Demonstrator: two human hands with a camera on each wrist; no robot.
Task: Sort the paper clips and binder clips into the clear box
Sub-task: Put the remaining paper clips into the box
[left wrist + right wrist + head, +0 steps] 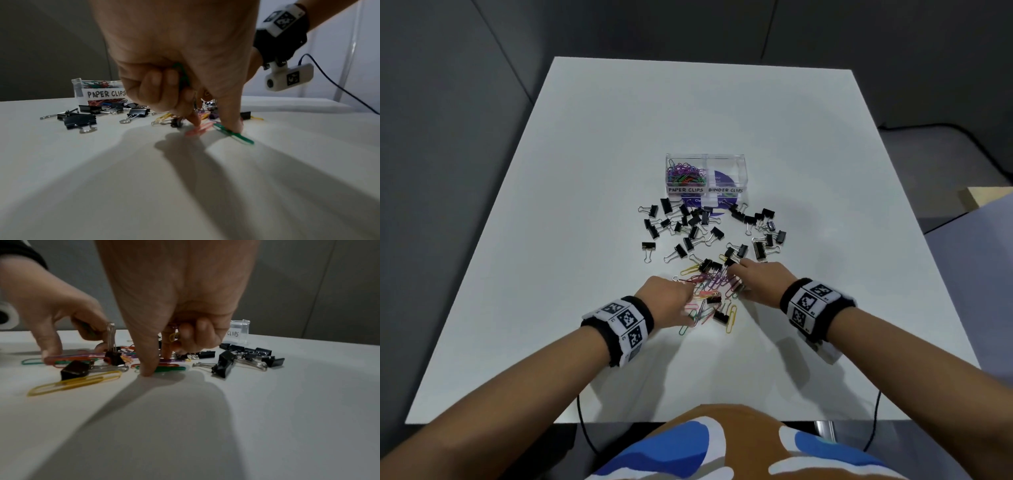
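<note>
The clear box (726,161) stands mid-table; its left half, labelled PAPER CLIPS (106,93), holds coloured paper clips, and I see nothing in the BINDER CLIPS half. Black binder clips (690,233) lie scattered in front of it. A pile of coloured paper clips (714,286) lies between my hands. My left hand (218,128) holds green paper clips (182,76) under its curled fingers, with thumb and forefinger down on a pink clip (197,129) and a green clip (236,135). My right hand (158,365) keeps a yellow clip (173,337) in its curled fingers while thumb and forefinger press on purple and green clips (170,368).
A large yellow paper clip (76,382) and a black binder clip (75,369) lie near the right thumb. More binder clips (224,365) sit to its right. A cable (339,87) hangs from the right wrist camera. The white table (756,377) ends close to my body.
</note>
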